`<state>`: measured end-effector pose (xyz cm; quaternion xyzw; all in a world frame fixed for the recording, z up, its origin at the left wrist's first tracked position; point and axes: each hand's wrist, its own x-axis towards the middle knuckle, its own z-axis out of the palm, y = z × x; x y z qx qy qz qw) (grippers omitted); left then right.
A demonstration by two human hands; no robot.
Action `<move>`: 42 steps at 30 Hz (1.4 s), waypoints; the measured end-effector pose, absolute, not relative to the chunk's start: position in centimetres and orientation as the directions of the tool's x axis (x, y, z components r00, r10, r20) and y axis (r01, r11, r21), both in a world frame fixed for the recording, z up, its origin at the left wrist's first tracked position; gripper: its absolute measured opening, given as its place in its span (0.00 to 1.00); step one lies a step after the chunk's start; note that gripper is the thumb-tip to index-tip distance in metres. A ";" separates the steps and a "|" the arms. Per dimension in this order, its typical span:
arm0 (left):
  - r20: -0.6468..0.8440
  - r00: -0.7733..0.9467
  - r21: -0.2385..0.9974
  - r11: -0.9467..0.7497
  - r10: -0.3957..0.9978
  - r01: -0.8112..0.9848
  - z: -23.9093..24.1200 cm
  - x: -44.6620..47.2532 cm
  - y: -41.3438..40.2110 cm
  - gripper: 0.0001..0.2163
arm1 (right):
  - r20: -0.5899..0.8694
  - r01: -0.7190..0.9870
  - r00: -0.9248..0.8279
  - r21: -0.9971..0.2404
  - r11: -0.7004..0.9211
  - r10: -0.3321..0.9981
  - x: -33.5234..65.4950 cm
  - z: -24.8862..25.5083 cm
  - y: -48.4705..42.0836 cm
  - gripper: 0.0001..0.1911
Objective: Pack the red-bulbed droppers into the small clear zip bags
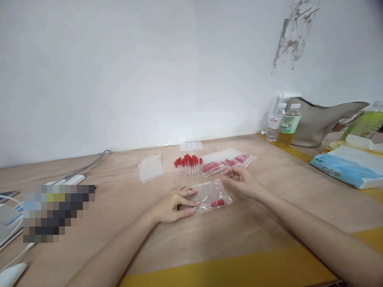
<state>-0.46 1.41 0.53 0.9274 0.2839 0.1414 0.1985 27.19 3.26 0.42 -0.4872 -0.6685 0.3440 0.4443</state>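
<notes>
A clear zip bag [208,193] lies flat on the table in front of me, its red-lined zip edge toward the right. Inside is a dropper with a red rubber bulb [218,203]; its clear tube is hard to make out. My left hand [176,204] rests on the bag's left end, fingers stretched out. At the upper end of the zip edge, the thumb and index finger of my right hand [241,182] are pinched together on the bag. Beyond the bag lies a pile of red-bulbed droppers [189,164], and right of it a fanned row of filled zip bags [227,161].
Flat bags [151,168] are stacked at left, with another small stack [190,146] by the wall. Two bottles [289,125], a grey bag [317,123] and a blue tissue pack [344,167] stand or lie at right. Cables [86,164] and a blurred-out item [56,213] are at left.
</notes>
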 end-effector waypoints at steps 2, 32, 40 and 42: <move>0.145 0.799 0.442 -0.761 0.583 0.475 0.5 -0.4 1.5 0.14 | 0.361 0.476 -0.139 -0.792 0.382 0.922 26.6 1.3 4.8 0.06; 0.205 0.765 0.448 -0.754 0.610 0.481 0.4 -0.3 0.7 0.25 | 0.189 0.338 0.179 -0.934 0.120 0.965 22.8 3.1 13.6 0.12; 0.183 0.757 0.442 -0.741 0.627 0.506 0.7 -0.3 0.7 0.26 | 0.247 0.042 0.253 -0.969 0.245 0.935 30.7 0.3 5.7 0.12; 0.176 0.761 0.448 -0.739 0.625 0.504 0.8 -0.3 0.7 0.26 | 0.229 0.004 0.296 -0.971 0.239 0.927 31.0 -0.4 5.3 0.12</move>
